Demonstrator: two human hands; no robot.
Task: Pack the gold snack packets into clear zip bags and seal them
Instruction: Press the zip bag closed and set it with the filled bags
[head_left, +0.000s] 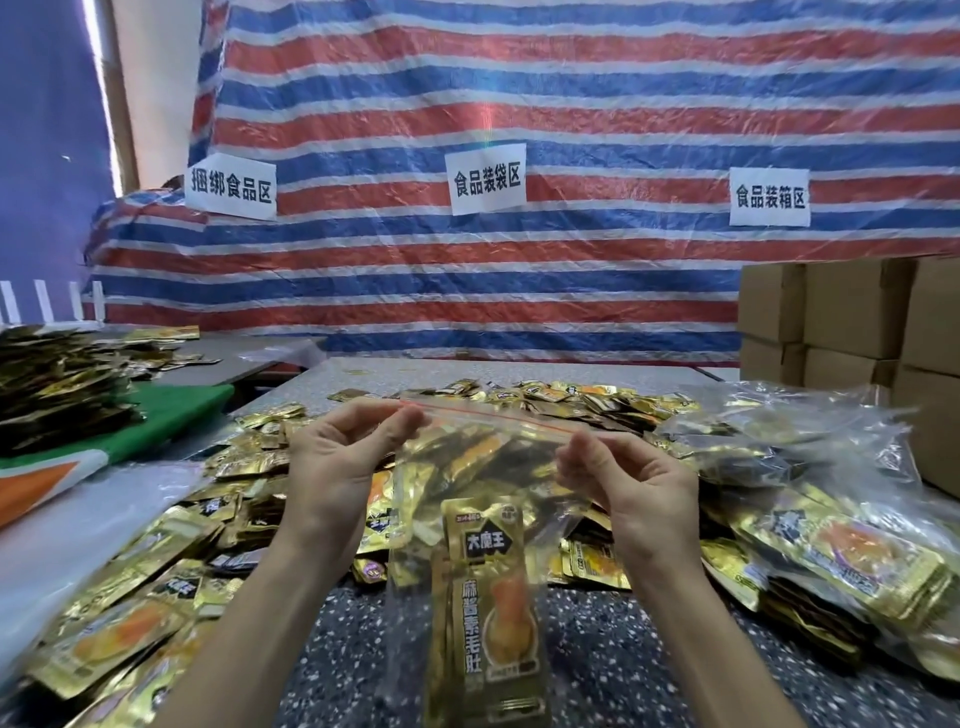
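Hands first: your left hand (337, 467) pinches the top-left end of the clear zip bag (467, 462) btw thumb and curled fingers, and your right hand (641, 483) pinches the top-right end the same way. Btw both pinches runs the red zip strip (498, 414), slightly tilted, lower at the right side. If the strip is pressed closed or not, I cannot tell. The bag hangs above the speckled table (597, 670), approx. at centre of view, and holds several gold snack packets (485, 587). One stands upright at the front w/ label readable; the others lie tilted behind it. Around the bag, from 7 to 12 o'clock, loose gold packets (156, 587) cover the table. At 3 o'clock filled clear bags (831, 545) lie in a heap. Behind that heap, at 2 o'clock, are stacked cardboard boxes (857, 322). At 10 o'clock a dark stack of packets (57, 384) sits on green cloth (176, 415). At 12 o'clock a striped tarp (519, 104) w/ three paper signs (487, 179) fills the back.
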